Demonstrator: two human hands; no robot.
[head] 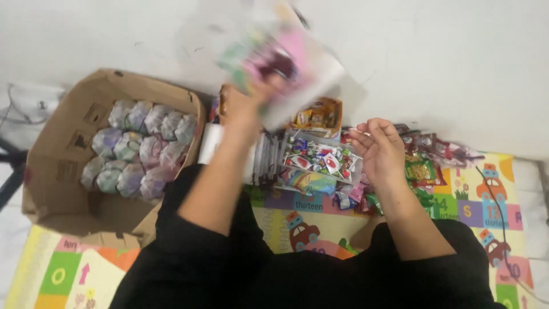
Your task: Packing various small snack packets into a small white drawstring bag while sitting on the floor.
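White wall behind, w/ a bright kids' play mat (320, 220) on the floor, seen from the head cam looking down over black-clad knees. Left hand (243, 106) is raised toward the wall, fingers closed around the lower edge of a clear plastic packet (286, 60) w/ pink and green contents; packet is motion-blurred, tilted, up in the air above the sweets pile. Right hand (380, 149) hovers open just above the mat's far edge, palm turned inward, fingers loosely curled and slightly apart, holding nothing. Between the 2 hands sits a clear tray (320, 160) of small wrapped sweets, red, white and blue wrappers, w/ an orange snack pouch (320, 114) just behind it by the wall. More loose wrapped candy (423, 166), green and red, lies beside the right hand toward the right. At left, a brown cardboard box (57, 171) stands open, w/ rows of bundled packets (137, 149) in pale clear wrap packed inside, touching each other.
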